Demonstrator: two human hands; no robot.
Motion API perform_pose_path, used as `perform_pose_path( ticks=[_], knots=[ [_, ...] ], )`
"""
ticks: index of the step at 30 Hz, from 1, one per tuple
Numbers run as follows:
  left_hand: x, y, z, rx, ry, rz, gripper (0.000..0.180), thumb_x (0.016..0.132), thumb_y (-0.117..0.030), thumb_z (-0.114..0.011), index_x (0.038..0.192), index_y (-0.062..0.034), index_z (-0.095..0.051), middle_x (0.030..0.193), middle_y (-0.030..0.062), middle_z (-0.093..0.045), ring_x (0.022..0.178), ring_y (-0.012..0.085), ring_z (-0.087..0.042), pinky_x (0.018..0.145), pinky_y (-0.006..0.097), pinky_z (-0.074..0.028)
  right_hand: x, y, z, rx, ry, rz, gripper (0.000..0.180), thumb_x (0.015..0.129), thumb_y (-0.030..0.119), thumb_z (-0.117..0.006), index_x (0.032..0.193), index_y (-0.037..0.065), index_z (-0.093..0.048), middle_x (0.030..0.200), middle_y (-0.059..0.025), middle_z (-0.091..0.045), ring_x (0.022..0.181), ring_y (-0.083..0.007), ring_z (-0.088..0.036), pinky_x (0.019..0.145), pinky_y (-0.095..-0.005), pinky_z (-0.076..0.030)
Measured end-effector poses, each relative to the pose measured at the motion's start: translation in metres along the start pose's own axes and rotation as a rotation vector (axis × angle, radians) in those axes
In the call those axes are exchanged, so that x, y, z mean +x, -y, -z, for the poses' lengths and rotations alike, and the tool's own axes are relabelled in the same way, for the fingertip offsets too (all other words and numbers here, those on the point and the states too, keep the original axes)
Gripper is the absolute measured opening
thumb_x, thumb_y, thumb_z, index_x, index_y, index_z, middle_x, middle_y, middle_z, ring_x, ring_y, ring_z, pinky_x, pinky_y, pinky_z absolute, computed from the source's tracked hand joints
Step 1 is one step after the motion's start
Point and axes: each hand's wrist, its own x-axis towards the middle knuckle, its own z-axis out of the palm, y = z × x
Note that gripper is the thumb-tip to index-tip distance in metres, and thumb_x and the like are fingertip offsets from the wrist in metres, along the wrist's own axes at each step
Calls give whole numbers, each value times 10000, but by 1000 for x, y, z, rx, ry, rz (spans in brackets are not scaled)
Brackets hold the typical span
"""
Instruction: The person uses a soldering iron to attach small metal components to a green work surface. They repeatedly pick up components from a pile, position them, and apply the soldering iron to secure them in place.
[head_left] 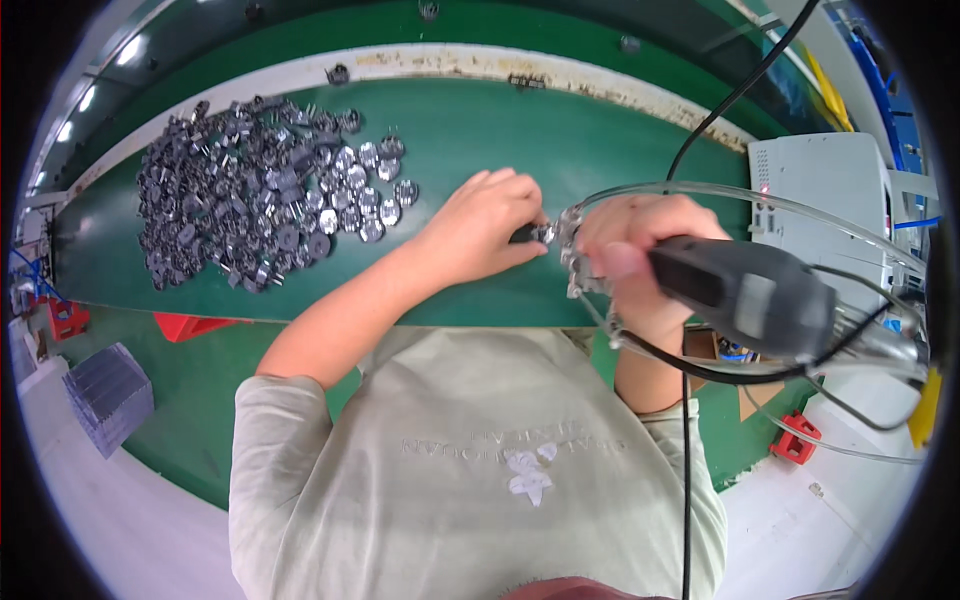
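Note:
My left hand is closed on a small dark part at the worktable, with the fingers pinched round it. To its right, my right hand wraps round a black electric screwdriver, its body leaning back toward the right. The tool's metal and clear front end meets the part at my left fingertips. A clear hose and a black cable run along the tool. Left of my hands lies a big heap of small round dark metal-and-plastic parts, several with shiny faces up.
A green worktable spans the view, with a worn pale ledge behind it. At the right stands a white machine box. A black cord hangs past the tool. Below are a grey crate and red plastic bins.

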Motion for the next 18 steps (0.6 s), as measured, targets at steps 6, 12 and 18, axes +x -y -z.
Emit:
perform_pose_path(
  ticks=[6,12,18],
  knots=[
    [0,3,-1,-20,-42,-23,305,745,-172,-836,1000,-56,-716,1047,70,-629,1019,287,-610,924,414,-479,0,9,-1,342,-152,-17,269,816,-57,-786,898,42,-550,701,-80,-616,613,-183,-582,585,-330,-507],
    [-3,4,2,-33,-36,-44,319,755,-162,-805,1044,-53,-726,1059,90,-633,1030,293,-614,938,406,-483,-3,35,16,105,-35,111,223,945,241,-657,930,95,-490,641,-30,-535,522,-179,-540,562,-391,-517],
    [-4,6,1,-29,3,-37,301,772,-162,-786,1050,-59,-731,1064,85,-634,1040,294,-613,941,409,-483,-11,13,3,311,-170,40,294,885,120,-801,882,58,-514,650,-65,-576,542,-187,-558,576,-388,-532]
  ],
)
